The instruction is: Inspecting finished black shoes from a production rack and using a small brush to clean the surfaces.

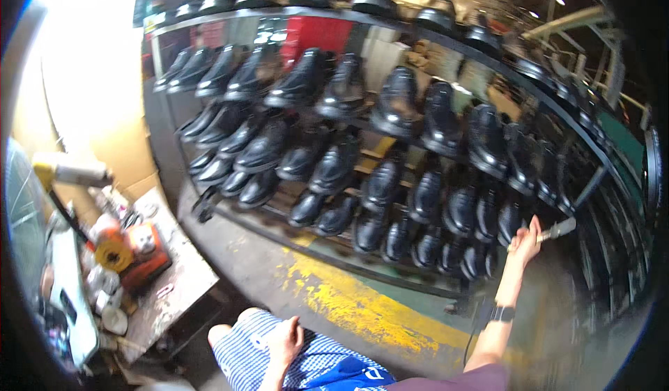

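Note:
My right hand [526, 244] reaches out to the right with its arm stretched, a dark watch on the wrist. Its fingers are closed around a short pale stick-like thing [557, 229], blurred at its outer end. Black leather shoes [460, 210] stand toe-down on the rack [432, 140] just left of that hand. Over my lap, on blue-and-white checked cloth [240, 346], rests my left hand [284, 342]. Its fingers are curled in, and whatever they may hold is hidden.
Several rows of black shoes fill the rack across the front. At left stands a worn worktable [185, 286] with an orange device [150, 251], a yellow spool [113, 254] and clutter. A fan [28, 203] is beside it. Yellow paint [348, 297] marks the floor before the rack.

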`<state>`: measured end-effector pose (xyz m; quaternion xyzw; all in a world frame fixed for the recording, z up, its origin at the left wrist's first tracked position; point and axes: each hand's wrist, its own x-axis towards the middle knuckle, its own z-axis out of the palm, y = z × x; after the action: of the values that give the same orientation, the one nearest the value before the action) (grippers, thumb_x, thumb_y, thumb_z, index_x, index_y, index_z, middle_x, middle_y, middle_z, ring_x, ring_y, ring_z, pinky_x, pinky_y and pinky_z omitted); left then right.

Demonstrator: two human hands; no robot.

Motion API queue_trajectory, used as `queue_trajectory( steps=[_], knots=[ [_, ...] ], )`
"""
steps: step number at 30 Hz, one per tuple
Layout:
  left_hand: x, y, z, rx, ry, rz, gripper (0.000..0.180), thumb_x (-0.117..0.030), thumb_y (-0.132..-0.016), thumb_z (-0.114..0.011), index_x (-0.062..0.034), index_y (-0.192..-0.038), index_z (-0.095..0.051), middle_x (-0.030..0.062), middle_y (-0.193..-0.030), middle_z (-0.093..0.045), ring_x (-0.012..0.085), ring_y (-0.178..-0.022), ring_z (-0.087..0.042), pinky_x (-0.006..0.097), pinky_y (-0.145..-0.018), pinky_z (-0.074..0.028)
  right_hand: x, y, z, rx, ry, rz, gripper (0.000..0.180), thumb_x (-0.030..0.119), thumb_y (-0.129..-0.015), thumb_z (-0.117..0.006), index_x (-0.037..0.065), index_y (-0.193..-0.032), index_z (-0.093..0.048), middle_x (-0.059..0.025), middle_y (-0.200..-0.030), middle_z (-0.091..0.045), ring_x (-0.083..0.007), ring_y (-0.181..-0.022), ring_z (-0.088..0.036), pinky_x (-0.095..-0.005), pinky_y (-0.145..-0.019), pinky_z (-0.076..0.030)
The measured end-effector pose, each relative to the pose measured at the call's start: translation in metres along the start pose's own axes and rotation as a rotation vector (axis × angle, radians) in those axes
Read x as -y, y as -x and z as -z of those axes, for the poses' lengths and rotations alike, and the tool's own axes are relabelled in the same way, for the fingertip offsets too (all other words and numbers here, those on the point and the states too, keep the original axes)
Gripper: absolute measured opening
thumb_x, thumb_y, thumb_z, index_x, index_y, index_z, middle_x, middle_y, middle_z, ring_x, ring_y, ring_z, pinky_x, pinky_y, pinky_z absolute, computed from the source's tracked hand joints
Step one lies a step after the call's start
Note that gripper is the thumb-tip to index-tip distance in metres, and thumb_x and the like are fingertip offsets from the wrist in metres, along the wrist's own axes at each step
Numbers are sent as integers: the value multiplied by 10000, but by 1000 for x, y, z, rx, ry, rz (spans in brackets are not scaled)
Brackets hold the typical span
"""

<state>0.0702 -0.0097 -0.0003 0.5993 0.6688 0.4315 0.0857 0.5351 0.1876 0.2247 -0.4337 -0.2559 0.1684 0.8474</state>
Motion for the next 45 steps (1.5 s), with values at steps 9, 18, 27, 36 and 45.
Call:
queue_trajectory(
  steps=[9,18,27,36,45],
  knots=[
    [-5,2,11,-46,30,-32,196,-117,-767,-580,-49,-951,-590,117,-703,-585,265,-636,-596,348,-551,-479,-95,143,-47,534,243,-512,167,191,-851,-574,71,-966,-582,16,-479,-431,-52,-312,-313,-192,-288,-233],
    [-2,6,10,-70,63,-61,185,-99,-769,-587,-25,-939,-599,126,-721,-599,261,-630,-603,329,-548,-489,-126,217,-52,851,430,-602,162,187,-862,-571,32,-910,-582,-3,-478,-452,-53,-316,-317,-205,-289,-235],
    [2,8,15,-71,159,-17,187,-119,-791,-582,-23,-948,-618,121,-765,-636,261,-670,-629,309,-581,-507,-132,252,-59,945,422,-672,208,236,-869,-552,34,-910,-579,-6,-469,-452,-50,-313,-319,-198,-292,-247],
    [56,40,80,-541,467,429,170,-20,-846,-507,13,-961,-627,78,-697,-649,110,-583,-623,212,-536,-503,-126,263,-96,1012,358,-631,226,233,-888,-536,18,-943,-574,-28,-486,-488,-51,-320,-338,-195,-303,-261],
    [79,64,74,-391,4,400,125,-59,-829,-551,-18,-894,-650,94,-696,-662,150,-565,-639,249,-531,-509,-147,320,-149,1111,281,-703,226,224,-882,-548,16,-960,-587,-34,-505,-501,-50,-322,-350,-190,-308,-269]
  ],
)
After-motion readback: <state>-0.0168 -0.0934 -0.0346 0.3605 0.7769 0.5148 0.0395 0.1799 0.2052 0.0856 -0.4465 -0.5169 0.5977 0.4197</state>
